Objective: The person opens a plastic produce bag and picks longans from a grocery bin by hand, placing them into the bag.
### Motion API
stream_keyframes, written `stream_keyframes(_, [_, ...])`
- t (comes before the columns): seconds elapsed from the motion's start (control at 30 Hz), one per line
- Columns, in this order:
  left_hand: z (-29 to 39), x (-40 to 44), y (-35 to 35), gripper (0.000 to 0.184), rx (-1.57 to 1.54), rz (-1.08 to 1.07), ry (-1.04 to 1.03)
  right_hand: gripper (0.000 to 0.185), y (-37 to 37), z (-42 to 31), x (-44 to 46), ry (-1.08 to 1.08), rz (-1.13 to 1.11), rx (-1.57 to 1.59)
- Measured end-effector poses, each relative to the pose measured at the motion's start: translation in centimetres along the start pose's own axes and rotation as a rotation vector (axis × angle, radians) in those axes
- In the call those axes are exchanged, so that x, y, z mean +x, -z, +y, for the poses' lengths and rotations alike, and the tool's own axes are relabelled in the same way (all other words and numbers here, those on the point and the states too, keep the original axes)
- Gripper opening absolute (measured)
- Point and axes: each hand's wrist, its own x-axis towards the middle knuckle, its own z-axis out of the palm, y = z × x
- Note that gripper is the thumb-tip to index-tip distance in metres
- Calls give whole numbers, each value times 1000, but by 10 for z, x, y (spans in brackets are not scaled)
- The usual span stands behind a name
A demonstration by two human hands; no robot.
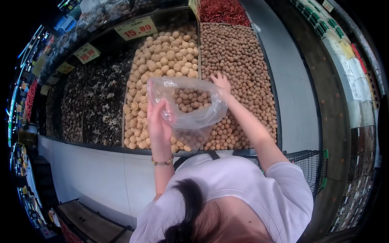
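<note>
A clear plastic bag (194,121) hangs with its mouth wide open above the bins, and brown round nuts (190,100) show through the opening. My left hand (160,121) grips the bag's left edge between thumb and fingers. On the other side, my right hand (221,84) is over the bin of small brown nuts (247,73), its fingers spread and touching or just above them, close to the bag's right rim. Whether its thumb touches the bag is hidden. Larger pale walnuts (166,56) fill the bin behind and left of the bag.
Dark dried goods (107,97) fill bins at the left, below price signs (135,28). Red dried chillies (223,11) lie at the far end. A wire shopping cart (306,166) stands at the lower right, and stocked shelves (348,81) line the right side.
</note>
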Motion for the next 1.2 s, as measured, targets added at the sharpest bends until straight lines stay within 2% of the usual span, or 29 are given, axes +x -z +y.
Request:
stream_keyframes(0.3, [2, -4, -4, 63, -29, 2, -8, 27, 6, 8, 2, 29, 130, 123])
stream_keyframes(0.53, [2, -2, -6, 65, -32, 57, -21, 20, 37, 8, 4, -80, 354, 460])
stream_keyframes(0.63, [1, -2, -6, 67, -18, 42, 9, 18, 77, 0, 12, -39, 484, 704])
stream_keyframes(0.67, [1, -2, -5, 68, -10, 38, 24, 11, 121, -28, -1, -93, 428, 981])
stream_keyframes(0.77, [2, -3, -20, 59, 34, 57, 27, 6, 173, -57, -13, 34, 325, 1371])
stream_keyframes(0.83, [0, -1, -17, 59, 27, 58, 38, 5, 205, -89, -39, 214, 230, 1427])
stream_keyframes(0.9, [-1, -1, -16, 59, 28, 60, 34, 9, 209, -112, -55, 427, -17, 1258])
stream_keyframes(0.97, [-1, -1, -19, 59, 31, 60, 12, 14, 186, -124, -59, 623, -231, 864])
stream_keyframes(1.0, [-2, -2, -17, 60, 33, 52, 23, 23, 166, -127, -58, 495, -409, 753])
stream_keyframes(1.1, [3, -1, -13, 61, 50, 81, 19, 30, 118, -112, -60, 691, -1, 462])
stream_keyframes(1.17, [3, 0, -13, 61, 68, 182, -1, 38, 152, -112, -68, 568, -101, 572])
stream_keyframes(1.2, [4, -1, -9, 60, 69, 149, -20, 39, 171, -110, -71, 515, -121, 609])
